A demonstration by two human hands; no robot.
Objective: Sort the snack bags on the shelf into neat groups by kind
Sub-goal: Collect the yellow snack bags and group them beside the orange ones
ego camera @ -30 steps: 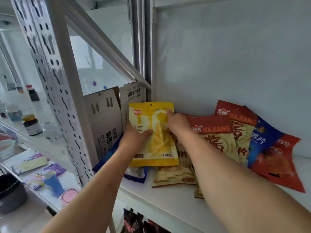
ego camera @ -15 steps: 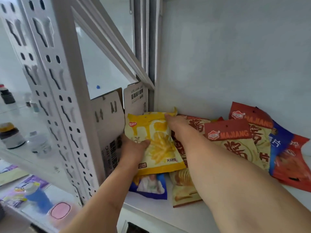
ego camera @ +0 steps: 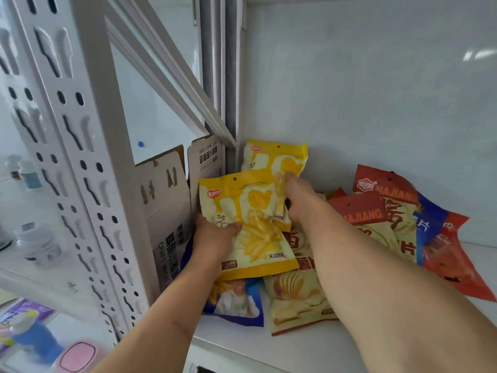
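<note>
The white shelf (ego camera: pixel 269 351) carries snack bags: a blue bag (ego camera: pixel 236 305) and a beige chip bag (ego camera: pixel 295 300) lie flat at the front, red bags (ego camera: pixel 371 211) overlap at the right.

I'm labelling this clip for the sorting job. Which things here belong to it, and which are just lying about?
Part of the job:
- front yellow bag, gripped by left hand
- rear yellow bag, held by right hand
- red bags
- blue bag
- shelf

Lying about:
- cardboard box
- jars
- pink case
</note>
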